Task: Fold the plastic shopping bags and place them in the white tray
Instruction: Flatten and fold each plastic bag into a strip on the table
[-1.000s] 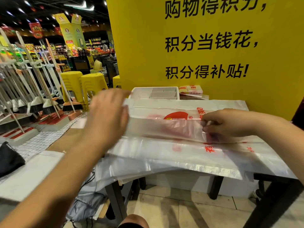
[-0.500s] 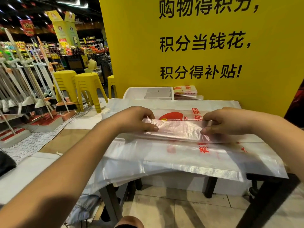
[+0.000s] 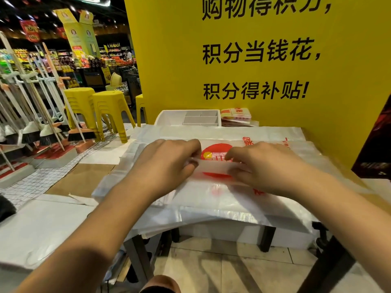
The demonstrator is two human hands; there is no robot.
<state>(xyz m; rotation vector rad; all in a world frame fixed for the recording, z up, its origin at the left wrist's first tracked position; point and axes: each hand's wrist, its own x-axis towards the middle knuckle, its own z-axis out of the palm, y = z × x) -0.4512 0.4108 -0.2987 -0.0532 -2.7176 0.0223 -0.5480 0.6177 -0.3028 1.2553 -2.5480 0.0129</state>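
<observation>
A folded strip of translucent plastic shopping bag (image 3: 213, 169) with a red logo lies on top of a stack of flat bags (image 3: 222, 206) covering the table. My left hand (image 3: 169, 163) pinches the strip's left end with curled fingers. My right hand (image 3: 260, 163) pinches its right end, so the two hands are close together over the logo. The white tray (image 3: 169, 117) with inner dividers stands at the back of the table against the yellow wall. It looks empty from here.
A small pile of folded bags (image 3: 237, 115) sits to the right of the tray. A yellow sign wall (image 3: 254, 60) closes the back. Yellow stools (image 3: 110, 108) and a broom rack (image 3: 31, 115) stand to the left. A dark panel (image 3: 374, 153) borders the right.
My left hand came down from the raised left end of the bag and moved right toward my right hand, folding the strip shorter. Both hands now sit close together.
</observation>
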